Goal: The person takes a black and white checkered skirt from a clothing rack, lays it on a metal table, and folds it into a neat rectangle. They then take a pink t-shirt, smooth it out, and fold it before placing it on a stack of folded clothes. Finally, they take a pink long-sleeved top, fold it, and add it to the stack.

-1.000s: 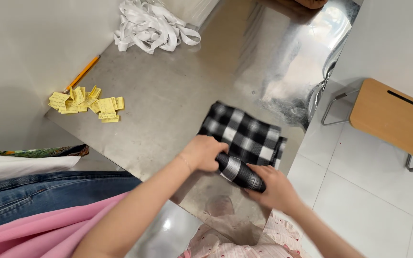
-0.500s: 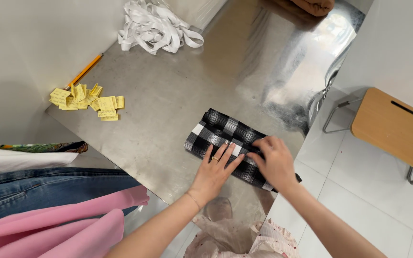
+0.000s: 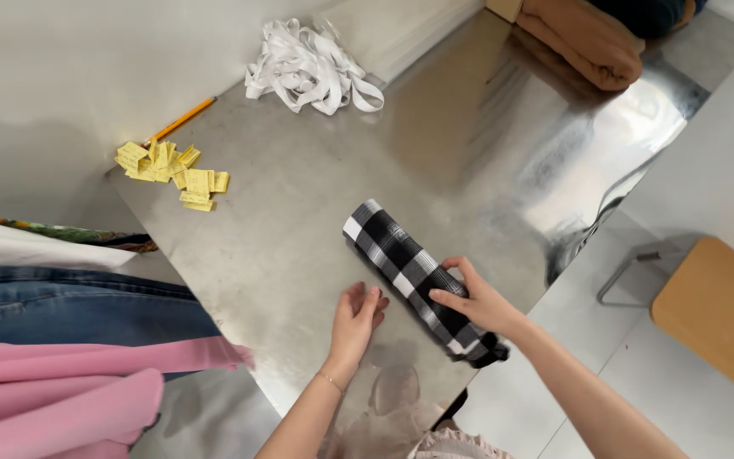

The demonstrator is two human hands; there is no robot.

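Rolling a checked cloth into a tight bundle on the steel table

The right hand [image 3: 477, 302] lies over the near end of the black-and-white checked roll [image 3: 418, 280], fingers curled on top, grasping it; the left hand [image 3: 356, 319] rests flat and released on the steel table [image 3: 299, 221] just beside the roll. The rolling looks nearly finished (the cloth is already a narrow cylinder), so the next move likely calls for a firm squeeze to keep it from unwinding. Beyond the roll lie yellow paper tags [image 3: 172, 174], an orange pencil [image 3: 182, 121] and white ribbon [image 3: 307, 68].
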